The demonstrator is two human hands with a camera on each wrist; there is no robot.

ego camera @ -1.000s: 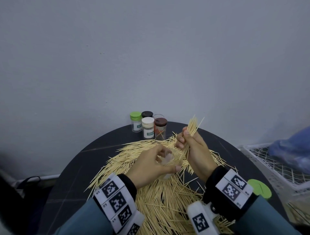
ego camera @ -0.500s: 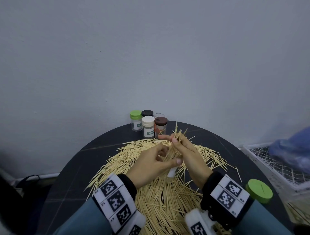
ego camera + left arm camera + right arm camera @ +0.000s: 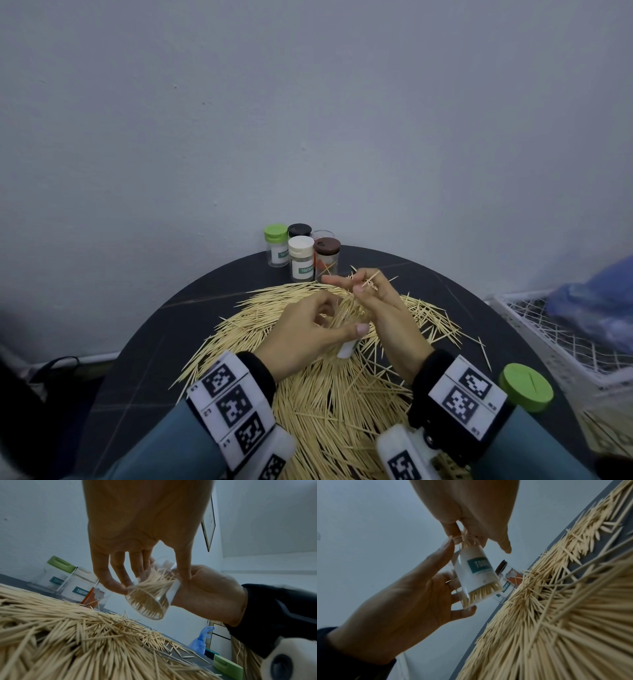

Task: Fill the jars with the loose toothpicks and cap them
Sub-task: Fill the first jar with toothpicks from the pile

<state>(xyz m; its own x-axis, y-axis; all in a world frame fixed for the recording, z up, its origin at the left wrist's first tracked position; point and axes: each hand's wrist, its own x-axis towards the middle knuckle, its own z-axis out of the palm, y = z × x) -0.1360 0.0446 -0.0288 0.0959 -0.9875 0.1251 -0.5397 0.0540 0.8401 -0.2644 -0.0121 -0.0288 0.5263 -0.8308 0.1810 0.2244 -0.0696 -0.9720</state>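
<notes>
A clear jar (image 3: 345, 350) with a white label is tilted above the toothpick pile (image 3: 325, 397), gripped by my left hand (image 3: 342, 320) between thumb and fingers. The jar (image 3: 150, 595) holds a bundle of toothpicks that reach down to its base. At the jar's mouth, my right hand (image 3: 359, 287) pinches a few toothpicks (image 3: 371, 278) and its index finger points out to the left. In the right wrist view the right fingertips (image 3: 453, 532) sit on the sticks poking out of the jar (image 3: 476, 577). A loose green lid (image 3: 525, 390) lies at the table's right edge.
Several jars stand at the back of the round dark table (image 3: 137, 359): green-capped (image 3: 276, 245), black-capped (image 3: 299, 230), white-capped (image 3: 301, 258), brown-capped (image 3: 327, 258) and one uncapped (image 3: 322, 234). A white wire basket (image 3: 565, 342) with a blue bag (image 3: 599, 308) stands to the right.
My right hand has come down from a raised position and fed its bundle of toothpicks into the jar. Only a few sticks stay in its fingers. The left hand has kept hold of the jar.
</notes>
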